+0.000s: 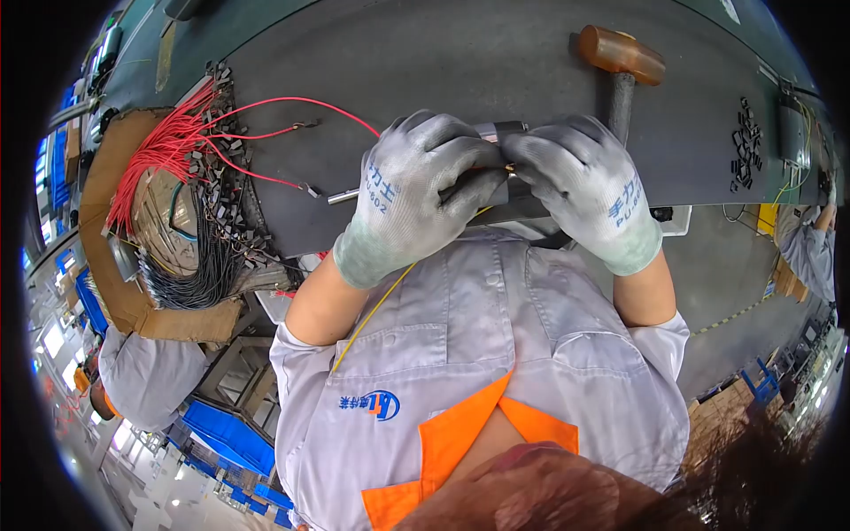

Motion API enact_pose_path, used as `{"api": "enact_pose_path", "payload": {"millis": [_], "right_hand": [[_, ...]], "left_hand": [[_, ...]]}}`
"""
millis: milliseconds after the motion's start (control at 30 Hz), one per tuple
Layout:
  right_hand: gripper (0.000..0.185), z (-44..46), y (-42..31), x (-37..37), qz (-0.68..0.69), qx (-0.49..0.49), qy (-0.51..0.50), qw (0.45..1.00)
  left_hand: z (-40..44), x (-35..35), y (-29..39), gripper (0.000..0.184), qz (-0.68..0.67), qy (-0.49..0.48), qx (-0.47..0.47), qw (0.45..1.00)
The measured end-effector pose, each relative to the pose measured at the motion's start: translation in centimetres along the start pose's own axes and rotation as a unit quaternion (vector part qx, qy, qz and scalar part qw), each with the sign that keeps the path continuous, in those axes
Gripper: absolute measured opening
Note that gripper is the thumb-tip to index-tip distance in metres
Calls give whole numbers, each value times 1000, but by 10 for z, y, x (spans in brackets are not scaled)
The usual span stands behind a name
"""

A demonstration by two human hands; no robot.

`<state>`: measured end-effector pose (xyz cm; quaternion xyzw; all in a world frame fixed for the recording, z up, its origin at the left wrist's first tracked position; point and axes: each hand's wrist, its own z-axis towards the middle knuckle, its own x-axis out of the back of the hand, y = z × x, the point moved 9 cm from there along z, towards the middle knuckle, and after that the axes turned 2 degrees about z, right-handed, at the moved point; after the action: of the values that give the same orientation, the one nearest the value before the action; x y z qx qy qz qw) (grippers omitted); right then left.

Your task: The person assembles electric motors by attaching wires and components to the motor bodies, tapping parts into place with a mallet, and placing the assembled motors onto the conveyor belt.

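one gloved left hand (423,168) and one right hand (580,177) pinch a tiny brassy piece (510,168); a mallet (620,55) lies beyond.

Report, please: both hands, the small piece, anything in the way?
Left hand and right hand close together, fingers bent. Small brass-coloured piece at fingertips, mostly hidden. Mallet beyond right hand, not visibly obstructing.

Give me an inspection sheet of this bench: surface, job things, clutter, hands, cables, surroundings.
Surface: dark grey tabletop.
Job things: small part at the fingertips, mostly hidden; yellow wire hanging across the shirt.
Clutter: mallet; small dark pieces scattered at right.
Hands: gloved left hand and right hand close together; grip unclear.
Cables: red and black bundles by cardboard.
Surroundings: people at left and right.
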<state>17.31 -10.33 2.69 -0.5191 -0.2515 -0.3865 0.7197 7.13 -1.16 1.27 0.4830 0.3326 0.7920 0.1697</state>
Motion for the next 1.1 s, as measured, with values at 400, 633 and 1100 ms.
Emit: {"api": "enact_pose_path", "payload": {"millis": [400,633,1100], "right_hand": [[29,-30,25,-11,71,-30,81,994],[34,-24,11,-7,2,42,70,997],[32,-34,51,9,75,-38,70,994]], "left_hand": [[-2,-3,3,16,4,-4,-2,1000],[2,-6,5,17,22,-79,-24,996],[24,-18,15,11,-15,-5,63,998]]}}
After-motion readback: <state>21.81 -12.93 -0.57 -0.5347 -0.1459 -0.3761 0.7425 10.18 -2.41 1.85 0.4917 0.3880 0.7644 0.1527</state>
